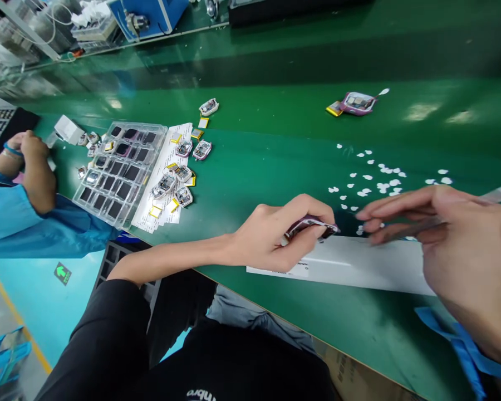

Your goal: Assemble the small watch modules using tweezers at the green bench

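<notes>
My left hand (278,234) is closed round a small purple-rimmed electronic module (311,225), pinched between thumb and fingers just above a white paper strip (359,267) on the green belt (275,150). My right hand (451,239) hovers close to the right of the module with fingers extended together, blurred; a thin grey tool or strip (499,192) seems to run through them. Several small white sticker scraps (379,181) lie scattered behind both hands.
A clear plastic tray (119,170) of dark screens sits at the left, with several loose modules (179,178) beside it on white sheets. Another module (357,103) lies far right. A co-worker's arm (33,172) in a blue sleeve rests at the left edge.
</notes>
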`<state>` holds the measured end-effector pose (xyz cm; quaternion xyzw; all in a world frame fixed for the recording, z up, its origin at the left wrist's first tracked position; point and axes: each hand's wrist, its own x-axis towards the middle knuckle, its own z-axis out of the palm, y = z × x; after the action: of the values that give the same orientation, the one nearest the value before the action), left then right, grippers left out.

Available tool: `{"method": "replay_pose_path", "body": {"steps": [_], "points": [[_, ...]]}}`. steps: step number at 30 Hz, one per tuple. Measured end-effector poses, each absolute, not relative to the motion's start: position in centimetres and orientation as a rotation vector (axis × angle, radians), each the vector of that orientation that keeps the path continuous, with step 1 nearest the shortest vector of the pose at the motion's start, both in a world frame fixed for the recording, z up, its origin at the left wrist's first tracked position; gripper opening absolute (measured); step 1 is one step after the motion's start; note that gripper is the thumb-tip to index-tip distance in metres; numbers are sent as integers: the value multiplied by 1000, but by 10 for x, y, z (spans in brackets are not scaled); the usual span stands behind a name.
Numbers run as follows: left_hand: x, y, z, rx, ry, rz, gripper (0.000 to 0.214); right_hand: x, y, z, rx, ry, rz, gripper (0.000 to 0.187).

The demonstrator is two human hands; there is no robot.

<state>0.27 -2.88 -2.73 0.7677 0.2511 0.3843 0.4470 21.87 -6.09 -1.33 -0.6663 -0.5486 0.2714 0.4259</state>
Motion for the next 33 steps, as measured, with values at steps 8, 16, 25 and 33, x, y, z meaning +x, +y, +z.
{"method": "replay_pose_path", "body": {"steps": [8,16,25,33], "points": [[-5,-10,-4,1371,684,367,13,230,-59,-9,-1671,-1634,780,76],[4,-16,-10,1770,878,173,9,233,-42,-14,-1300,-1992,1431,74],[4,-16,-9,1856,891,119,13,240,-43,-28,-1297,-2011,1471,68],[6,-17,-9,1894,907,91,14,243,-38,-27,-1250,-1996,1617,65]]}}
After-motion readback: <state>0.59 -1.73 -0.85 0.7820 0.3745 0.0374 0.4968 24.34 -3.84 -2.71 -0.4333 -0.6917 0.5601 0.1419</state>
